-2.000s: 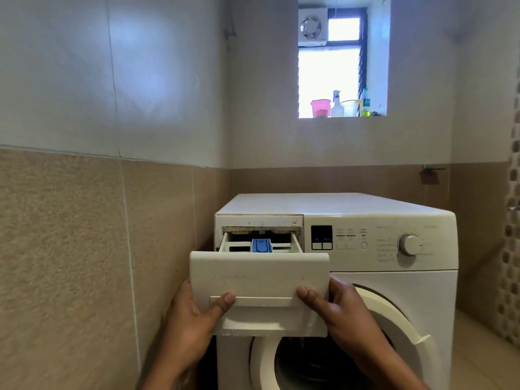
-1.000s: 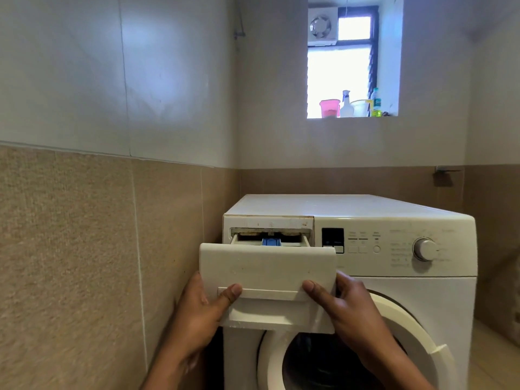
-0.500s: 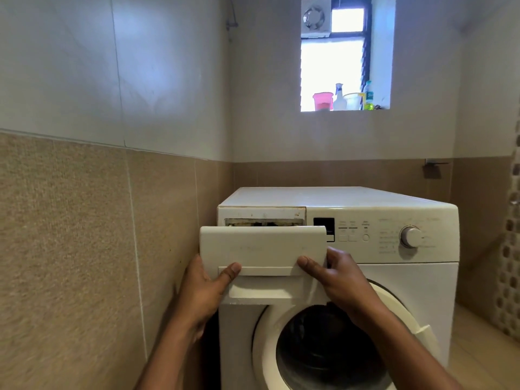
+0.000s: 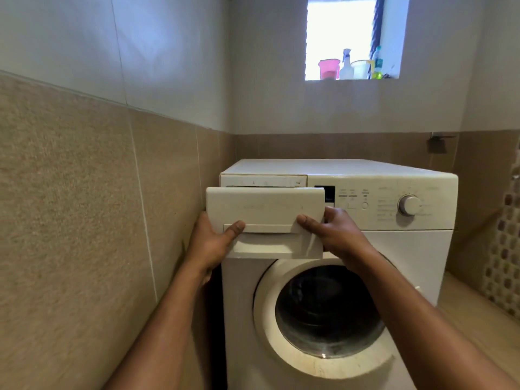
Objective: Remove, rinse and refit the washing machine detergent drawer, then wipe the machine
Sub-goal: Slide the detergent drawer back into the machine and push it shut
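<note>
Two bare hands hold one white detergent drawer (image 4: pixel 264 209) at the top left corner of the front of one white front-loading washing machine (image 4: pixel 408 249). The drawer sits in its slot, its front panel standing a little proud of the control panel, with a thin dark gap showing along the panel's top edge.

The left hand (image 4: pixel 213 243) grips the drawer front's left edge, thumb laid across the handle lip and the fingers hidden behind the panel. The right hand (image 4: pixel 334 235) grips the right edge the same way, thumb on the front and fingers curled round behind.

One small dark display (image 4: pixel 327 191) sits just right of the drawer, partly covered by it. One round dial (image 4: pixel 408 205) sits near the panel's right edge. One round door (image 4: pixel 323 313) with a dark glass centre fills the front below.

Four containers stand in a row on the window sill above: one pink cup (image 4: pixel 328 69), one spray bottle (image 4: pixel 346 66), one pale tub (image 4: pixel 360 69) and one green bottle (image 4: pixel 377 66).
</note>
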`<control>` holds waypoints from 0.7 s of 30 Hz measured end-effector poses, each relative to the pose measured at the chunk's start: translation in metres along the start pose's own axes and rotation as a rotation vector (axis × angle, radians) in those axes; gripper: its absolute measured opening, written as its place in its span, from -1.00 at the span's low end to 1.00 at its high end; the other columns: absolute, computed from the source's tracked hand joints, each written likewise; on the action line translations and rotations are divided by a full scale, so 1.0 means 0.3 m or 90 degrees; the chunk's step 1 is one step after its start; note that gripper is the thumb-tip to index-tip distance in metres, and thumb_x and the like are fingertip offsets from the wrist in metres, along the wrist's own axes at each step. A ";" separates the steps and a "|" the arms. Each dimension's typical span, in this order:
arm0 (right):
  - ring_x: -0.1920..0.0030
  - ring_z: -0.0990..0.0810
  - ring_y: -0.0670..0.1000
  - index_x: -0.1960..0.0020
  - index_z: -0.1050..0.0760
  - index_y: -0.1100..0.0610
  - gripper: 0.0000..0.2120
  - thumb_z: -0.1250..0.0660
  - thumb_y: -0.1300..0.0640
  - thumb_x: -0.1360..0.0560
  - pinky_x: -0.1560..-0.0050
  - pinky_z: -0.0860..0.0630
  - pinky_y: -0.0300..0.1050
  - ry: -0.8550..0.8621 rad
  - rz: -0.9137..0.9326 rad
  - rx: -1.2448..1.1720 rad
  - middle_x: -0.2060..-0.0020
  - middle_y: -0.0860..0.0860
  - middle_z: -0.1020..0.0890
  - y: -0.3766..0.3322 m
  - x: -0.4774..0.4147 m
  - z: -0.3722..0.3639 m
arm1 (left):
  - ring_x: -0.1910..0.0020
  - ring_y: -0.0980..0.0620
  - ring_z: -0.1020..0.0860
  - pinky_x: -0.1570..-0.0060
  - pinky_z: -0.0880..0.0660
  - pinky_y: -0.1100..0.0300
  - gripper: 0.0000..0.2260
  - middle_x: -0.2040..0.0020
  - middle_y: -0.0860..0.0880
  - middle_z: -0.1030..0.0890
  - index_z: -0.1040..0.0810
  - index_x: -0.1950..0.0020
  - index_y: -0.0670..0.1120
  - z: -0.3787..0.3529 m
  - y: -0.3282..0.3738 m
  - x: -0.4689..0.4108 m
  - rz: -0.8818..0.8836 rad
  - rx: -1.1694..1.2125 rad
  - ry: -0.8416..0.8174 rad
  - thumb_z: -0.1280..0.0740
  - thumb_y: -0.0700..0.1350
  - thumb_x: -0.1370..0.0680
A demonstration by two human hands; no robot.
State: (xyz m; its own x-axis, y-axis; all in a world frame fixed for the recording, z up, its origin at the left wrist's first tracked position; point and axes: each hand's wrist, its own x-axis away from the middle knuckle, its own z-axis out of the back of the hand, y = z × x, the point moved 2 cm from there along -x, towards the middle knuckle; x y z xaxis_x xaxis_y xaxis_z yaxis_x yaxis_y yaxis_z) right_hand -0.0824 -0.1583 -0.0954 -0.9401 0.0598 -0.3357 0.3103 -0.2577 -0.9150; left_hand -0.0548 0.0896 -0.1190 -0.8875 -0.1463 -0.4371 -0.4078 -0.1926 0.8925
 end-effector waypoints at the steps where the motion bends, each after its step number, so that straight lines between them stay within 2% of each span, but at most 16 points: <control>1: -0.10 -0.64 0.07 -0.28 -0.52 0.15 -0.57 -0.45 0.00 -0.47 -0.17 -0.58 0.17 0.006 0.000 -0.002 -0.08 0.05 -0.67 0.007 -0.013 -0.002 | -0.11 0.00 -0.60 -0.08 -0.55 0.10 -0.50 -0.15 -0.06 -0.62 -0.46 -0.30 -0.13 -0.006 -0.001 -0.007 0.004 -0.006 0.009 -0.53 -0.02 -0.44; 4: -0.14 -0.62 0.09 -0.30 -0.50 0.15 -0.53 -0.45 -0.03 -0.47 -0.19 -0.58 0.12 0.047 0.017 0.023 -0.12 0.06 -0.65 0.020 -0.050 -0.022 | -0.19 -0.07 -0.54 -0.15 -0.51 0.06 -0.44 -0.23 -0.08 -0.56 -0.37 -0.35 -0.14 -0.021 0.005 -0.034 0.005 -0.037 0.038 -0.51 0.00 -0.46; 6: -0.18 -0.60 0.10 -0.36 -0.43 0.16 -0.44 -0.43 -0.08 -0.47 -0.17 -0.58 0.03 0.117 0.067 0.129 -0.18 0.09 -0.62 0.023 -0.053 -0.041 | -0.33 -0.14 -0.46 -0.27 -0.45 0.00 -0.32 -0.37 -0.12 -0.45 -0.25 -0.47 -0.13 -0.038 0.011 -0.040 -0.007 -0.126 0.071 -0.47 0.07 -0.48; 7: -0.25 -0.55 0.12 -0.44 -0.33 0.16 -0.35 -0.41 -0.13 -0.48 -0.22 -0.54 0.02 0.179 0.101 0.212 -0.26 0.12 -0.56 0.032 -0.043 -0.051 | -0.43 -0.16 -0.35 -0.37 -0.35 -0.03 -0.24 -0.47 -0.15 -0.34 -0.15 -0.55 -0.13 -0.048 0.013 -0.026 -0.026 -0.192 0.106 -0.44 0.10 -0.50; 8: -0.38 -0.44 0.14 -0.52 -0.20 0.15 -0.24 -0.38 -0.18 -0.49 -0.34 -0.43 0.04 0.245 0.146 0.301 -0.39 0.15 -0.44 0.041 -0.017 -0.064 | -0.52 -0.17 -0.21 -0.46 -0.21 -0.05 -0.20 -0.56 -0.17 -0.20 -0.04 -0.60 -0.14 -0.057 0.009 -0.003 -0.063 -0.254 0.155 -0.39 0.13 -0.53; 10: -0.57 -0.07 0.16 -0.60 0.03 0.16 -0.15 -0.26 -0.24 -0.53 -0.52 -0.09 0.12 0.327 0.281 0.502 -0.57 0.17 -0.11 0.077 0.057 -0.111 | -0.60 -0.14 0.04 -0.55 0.07 -0.07 -0.20 -0.62 -0.17 0.02 0.09 -0.62 -0.16 -0.075 -0.017 0.059 -0.193 -0.387 0.233 -0.25 0.18 -0.58; 12: -0.59 0.09 0.15 -0.61 0.10 0.18 -0.16 -0.15 -0.27 -0.56 -0.54 0.04 0.24 0.294 0.393 0.676 -0.60 0.17 0.05 0.134 0.106 -0.169 | -0.61 -0.11 0.15 -0.55 0.19 -0.09 -0.23 -0.63 -0.16 0.13 0.14 -0.62 -0.15 -0.100 -0.082 0.104 -0.311 -0.538 0.187 -0.15 0.18 -0.58; 14: -0.59 0.12 0.13 -0.61 0.12 0.17 -0.17 -0.10 -0.29 -0.57 -0.52 0.03 0.27 0.236 0.412 0.771 -0.60 0.14 0.11 0.195 0.095 -0.199 | -0.61 -0.10 0.15 -0.55 0.12 -0.17 -0.24 -0.63 -0.13 0.15 0.12 -0.62 -0.16 -0.121 -0.158 0.115 -0.365 -0.653 0.084 -0.14 0.17 -0.58; 16: -0.59 0.12 0.10 -0.61 0.10 0.17 -0.19 -0.07 -0.29 -0.58 -0.52 0.05 0.24 0.216 0.391 0.799 -0.60 0.12 0.12 0.222 0.049 -0.200 | -0.61 -0.11 0.16 -0.52 0.02 -0.21 -0.24 -0.63 -0.14 0.18 0.12 -0.62 -0.17 -0.127 -0.199 0.104 -0.363 -0.698 0.040 -0.13 0.18 -0.59; 21: -0.59 0.15 0.07 -0.61 0.07 0.16 -0.23 0.00 -0.30 -0.59 -0.53 0.06 0.23 0.194 0.359 0.851 -0.60 0.10 0.13 0.245 -0.057 -0.193 | -0.59 -0.10 0.24 -0.52 0.06 -0.15 -0.25 -0.61 -0.13 0.27 0.23 -0.61 -0.14 -0.124 -0.219 0.025 -0.343 -0.742 -0.022 -0.01 0.23 -0.61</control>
State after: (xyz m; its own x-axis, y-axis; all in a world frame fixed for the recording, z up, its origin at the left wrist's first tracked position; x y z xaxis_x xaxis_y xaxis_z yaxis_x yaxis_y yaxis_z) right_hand -0.0353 -0.1223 -0.1699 -0.6251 -0.1963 -0.7554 0.0998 -0.9800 0.1720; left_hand -0.0266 0.0651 -0.1851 -0.6825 0.2367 -0.6915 -0.3031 -0.9526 -0.0268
